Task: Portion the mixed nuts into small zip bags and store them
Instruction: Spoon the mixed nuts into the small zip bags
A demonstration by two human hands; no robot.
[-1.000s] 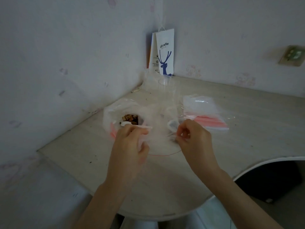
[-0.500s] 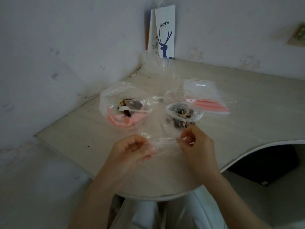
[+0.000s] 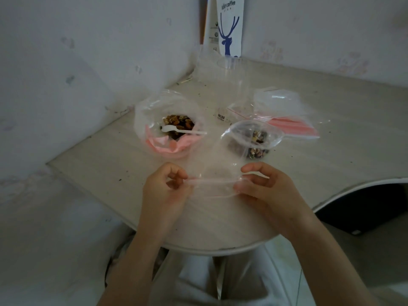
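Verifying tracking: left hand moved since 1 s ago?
Yes: left hand pulled back from the nut bag toward the near edge of the table, pinching the zip bag.

The tall white paper bag [image 3: 229, 25] with a blue deer drawing, at the far corner of the pale table [image 3: 331, 164], reads "…ckin coffee" in blue; the smaller print beneath is illegible. Near the table's middle, a small white barcode sticker [image 3: 221, 117] has unreadable digits.

We see our left hand [image 3: 164, 192] and right hand [image 3: 268, 191] bare, both forearms [image 3: 141, 250] uncovered down to the lower edge of view. On our lap we wear pale, off-white trousers [image 3: 196, 281], loose with soft folds.
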